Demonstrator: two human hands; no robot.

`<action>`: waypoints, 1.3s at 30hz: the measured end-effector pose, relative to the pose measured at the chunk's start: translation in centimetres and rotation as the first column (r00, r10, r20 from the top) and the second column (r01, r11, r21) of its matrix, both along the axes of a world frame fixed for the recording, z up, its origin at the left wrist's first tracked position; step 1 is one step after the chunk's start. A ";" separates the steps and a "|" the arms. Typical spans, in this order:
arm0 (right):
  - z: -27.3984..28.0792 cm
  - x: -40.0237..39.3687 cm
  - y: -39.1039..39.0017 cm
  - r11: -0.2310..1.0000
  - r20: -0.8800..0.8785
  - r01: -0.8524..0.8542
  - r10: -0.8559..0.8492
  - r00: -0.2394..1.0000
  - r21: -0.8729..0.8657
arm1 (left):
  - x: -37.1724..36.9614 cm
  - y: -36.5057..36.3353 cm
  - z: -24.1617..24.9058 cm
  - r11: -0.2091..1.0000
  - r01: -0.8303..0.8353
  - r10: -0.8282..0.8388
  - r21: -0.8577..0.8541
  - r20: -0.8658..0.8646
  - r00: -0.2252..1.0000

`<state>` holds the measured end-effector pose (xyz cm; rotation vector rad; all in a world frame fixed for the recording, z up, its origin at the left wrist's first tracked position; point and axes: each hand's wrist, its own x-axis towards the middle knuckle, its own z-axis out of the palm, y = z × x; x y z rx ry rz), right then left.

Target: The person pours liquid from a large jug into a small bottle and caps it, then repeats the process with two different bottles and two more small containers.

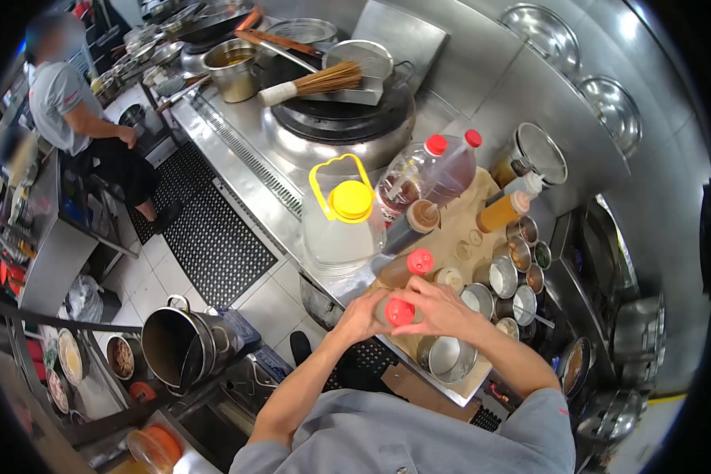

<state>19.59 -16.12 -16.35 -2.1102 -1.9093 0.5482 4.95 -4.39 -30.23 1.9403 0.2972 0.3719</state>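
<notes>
step: looks like twisting the cap on the red-capped squeeze bottle point(397, 311) | left hand point(361, 315) wraps the body, right hand point(438, 308) clamped over the top | bottle just in front of the yellow-lidded jug point(344, 221) | next: probably steady body, firm turn

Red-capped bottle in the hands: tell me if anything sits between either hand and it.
Nothing visible does. The left hand and right hand both already close around the red-capped bottle, touching it directly. Another red-capped squeeze bottle lies just beyond, apart from the hands.
</notes>
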 end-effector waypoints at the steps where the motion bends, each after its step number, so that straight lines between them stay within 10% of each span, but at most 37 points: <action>1: 0.4 0.3 -0.4 0.991 -0.090 -0.124 0.128 0.988 0.055 | -0.5 0.0 1.4 0.989 0.128 -0.131 -0.068 -0.035 0.991; 6: -1.3 -1.4 -0.9 0.941 -0.589 -0.124 0.296 0.752 0.315 | -0.9 -1.3 4.4 0.970 0.242 -0.230 -0.007 0.285 0.930; 16: -5.6 -4.5 -3.1 0.823 -0.540 0.309 -0.003 0.842 0.477 | -1.9 -2.4 0.2 0.985 0.172 -0.168 0.032 -0.110 0.980; 22: -8.5 -5.2 -2.6 0.605 -0.566 0.563 -0.215 0.796 0.563 | -0.3 -2.8 0.1 1.000 0.026 -0.026 0.001 -0.048 0.999; 28: -5.3 -3.4 -3.9 0.705 -0.690 0.612 -0.242 0.682 0.358 | 1.3 -2.8 0.2 0.995 -0.059 0.056 -0.087 -0.027 0.998; 35: -2.0 3.9 -6.9 0.499 -0.522 0.804 -0.614 0.592 0.324 | 1.9 -3.2 -1.7 0.996 -0.083 0.085 0.036 -0.061 0.995; 39: -0.7 5.4 -4.1 0.715 -0.215 0.571 -0.533 0.818 0.403 | 1.5 -3.5 0.3 0.992 -0.124 0.123 0.037 0.014 0.992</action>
